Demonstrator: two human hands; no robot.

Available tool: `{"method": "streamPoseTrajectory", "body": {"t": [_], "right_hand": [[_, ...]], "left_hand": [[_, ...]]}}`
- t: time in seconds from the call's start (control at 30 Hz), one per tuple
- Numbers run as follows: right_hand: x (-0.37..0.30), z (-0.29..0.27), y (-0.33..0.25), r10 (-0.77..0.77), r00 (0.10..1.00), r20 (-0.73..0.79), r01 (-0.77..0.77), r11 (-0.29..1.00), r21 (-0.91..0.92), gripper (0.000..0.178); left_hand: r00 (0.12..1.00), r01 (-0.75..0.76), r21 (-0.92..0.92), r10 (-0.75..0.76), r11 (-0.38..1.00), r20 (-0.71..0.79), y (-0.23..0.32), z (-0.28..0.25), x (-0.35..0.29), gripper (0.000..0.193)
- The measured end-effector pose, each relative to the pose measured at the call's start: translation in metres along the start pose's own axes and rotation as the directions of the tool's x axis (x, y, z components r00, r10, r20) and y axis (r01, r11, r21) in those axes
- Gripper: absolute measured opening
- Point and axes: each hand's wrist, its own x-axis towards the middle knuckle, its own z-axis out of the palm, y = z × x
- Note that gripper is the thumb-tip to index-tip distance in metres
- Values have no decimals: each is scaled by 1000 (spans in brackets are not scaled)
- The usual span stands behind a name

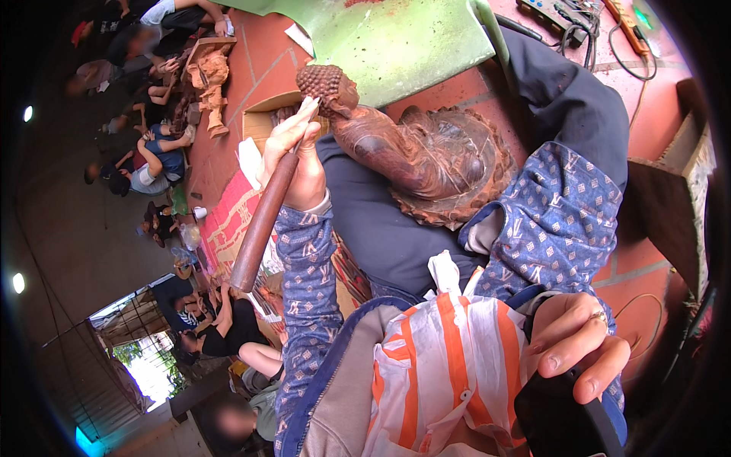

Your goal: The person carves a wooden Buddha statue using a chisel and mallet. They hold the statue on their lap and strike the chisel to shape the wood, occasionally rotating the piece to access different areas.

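A dark reddish-brown carved wooden statue [415, 152] lies tilted across my lap. Its knobbly curled head [327, 87] points to the upper left and its broad petalled base to the right. My left hand [298, 156] is at that head, fingertips against or just in front of it. Between its thumb and palm it holds a smooth brown wooden rod [263, 225], which slants down to the left. Close to the view at lower right, my right hand [575, 346] curls its fingers over the edge of a smooth black object [563, 415], whose kind I cannot make out.
A green sheet [403, 49] covers tiles ahead. A cardboard box [266, 118] stands beside the statue's head. Cables and an orange-handled tool [630, 29] lie at upper right, a wooden box [678, 198] at right. Several people sit at left near another carving [209, 80].
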Motion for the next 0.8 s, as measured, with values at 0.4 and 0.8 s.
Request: {"method": "streamPoseTrajectory", "body": {"t": [0.4,0.8], "right_hand": [[8,2,0,23,1000,4,-23,1000,3,38],[9,5,-12,-30,999,-36,32,998,52,35]], "left_hand": [[997,66,78,-62,995,-53,11,5,4,13],[994,102,188,-106,977,15,15,6,18,10]]}}
